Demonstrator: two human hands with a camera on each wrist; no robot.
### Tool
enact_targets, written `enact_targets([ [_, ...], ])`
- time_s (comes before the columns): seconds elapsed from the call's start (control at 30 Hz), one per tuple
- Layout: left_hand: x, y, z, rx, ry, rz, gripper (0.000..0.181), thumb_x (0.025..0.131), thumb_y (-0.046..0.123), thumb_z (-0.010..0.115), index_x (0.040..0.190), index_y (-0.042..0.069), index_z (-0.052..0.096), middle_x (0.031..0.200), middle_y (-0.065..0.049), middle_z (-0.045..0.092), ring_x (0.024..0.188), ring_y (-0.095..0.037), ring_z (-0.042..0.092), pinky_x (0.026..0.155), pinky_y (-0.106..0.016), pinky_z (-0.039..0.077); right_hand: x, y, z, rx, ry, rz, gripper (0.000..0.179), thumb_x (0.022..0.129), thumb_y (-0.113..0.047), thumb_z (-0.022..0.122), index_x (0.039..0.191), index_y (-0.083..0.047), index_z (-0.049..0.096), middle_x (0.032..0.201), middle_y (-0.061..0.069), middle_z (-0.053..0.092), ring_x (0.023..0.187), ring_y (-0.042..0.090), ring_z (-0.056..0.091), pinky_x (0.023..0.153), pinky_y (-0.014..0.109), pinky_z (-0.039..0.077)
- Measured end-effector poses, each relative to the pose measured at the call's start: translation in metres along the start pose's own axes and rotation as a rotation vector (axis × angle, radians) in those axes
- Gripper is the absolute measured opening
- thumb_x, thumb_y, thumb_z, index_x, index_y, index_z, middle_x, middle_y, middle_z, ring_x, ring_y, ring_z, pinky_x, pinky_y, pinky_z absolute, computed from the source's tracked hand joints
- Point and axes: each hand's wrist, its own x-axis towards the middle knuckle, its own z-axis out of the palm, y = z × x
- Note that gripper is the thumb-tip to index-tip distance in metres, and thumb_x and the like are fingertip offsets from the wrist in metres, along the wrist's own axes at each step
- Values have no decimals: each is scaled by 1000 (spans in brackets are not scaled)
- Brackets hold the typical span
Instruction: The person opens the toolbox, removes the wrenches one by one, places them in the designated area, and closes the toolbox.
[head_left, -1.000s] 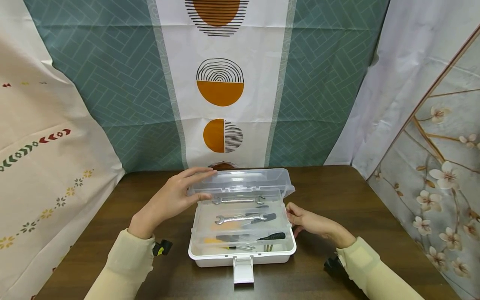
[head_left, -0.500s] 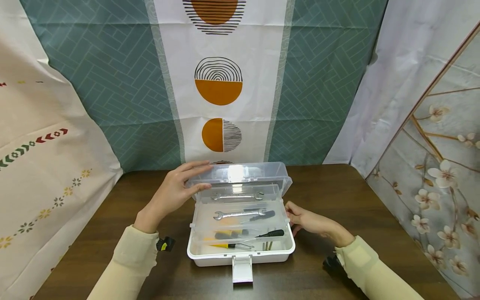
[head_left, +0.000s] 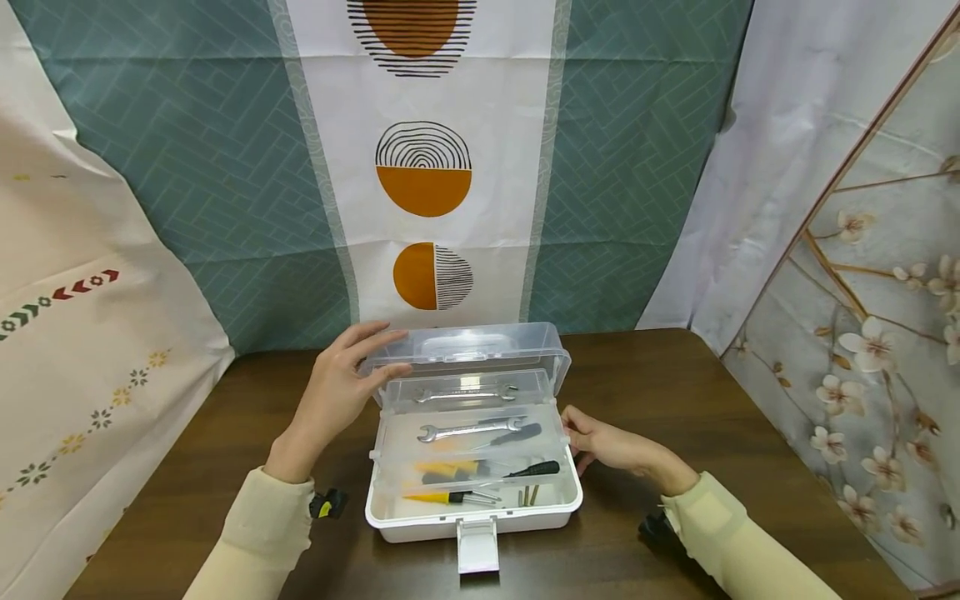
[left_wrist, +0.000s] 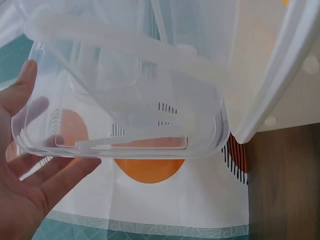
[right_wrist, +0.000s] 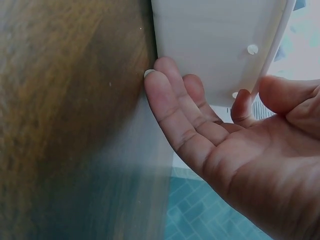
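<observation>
On the desk (head_left: 637,383): toolbox (head_left: 416,530), clear lid (head_left: 498,340) raised at rear. Left grip (head_left: 336,390) holds the lid's left end between thumb and fingers, likely to control its swing; right grip (head_left: 611,443), fingers fairly straight, touches the toolbox's right wall, presumably steadying the base.

Soft, even light is filling the head view.
A glint is showing on the clear tray (head_left: 470,381); the left wrist view is looking hazy; in the right wrist view, shadow is lying on the blurred table (right_wrist: 90,120).
</observation>
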Motion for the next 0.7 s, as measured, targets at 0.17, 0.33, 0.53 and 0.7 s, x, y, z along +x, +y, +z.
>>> enact_targets([
  [0.17, -1, -1, 0, -26, 5, -43, 50, 87, 20, 85, 136, 19, 71, 138, -13, 49, 124, -33, 50, 87, -46, 49, 1, -1, 1, 2, 4, 2, 14, 113, -14, 39, 114, 0, 40, 116, 16, 56, 101, 26, 61, 79, 45, 58],
  [0.33, -5, -2, -2, -36, 12, -77, 47, 93, 19, 80, 138, 18, 69, 125, -13, 43, 110, -27, 46, 82, -37, 57, 2, -1, 2, 1, 6, 6, 14, 113, -14, 40, 114, 0, 41, 116, 16, 56, 101, 26, 61, 79, 45, 58],
  [0.53, -9, -7, -3, -51, 34, -124, 47, 95, 21, 77, 140, 13, 65, 109, -9, 49, 100, -26, 50, 73, -30, 50, 1, -2, 1, -5, 8, 9, 13, 113, -14, 41, 114, -1, 41, 116, 16, 56, 101, 26, 60, 79, 45, 58],
  [0.7, -11, -11, -4, -103, 73, -185, 41, 95, 21, 78, 127, 4, 58, 104, -11, 60, 104, -28, 60, 88, -42, 46, 1, -1, 2, -6, 9, 6, 12, 112, -12, 42, 114, -1, 41, 116, 16, 56, 101, 26, 61, 79, 45, 58],
])
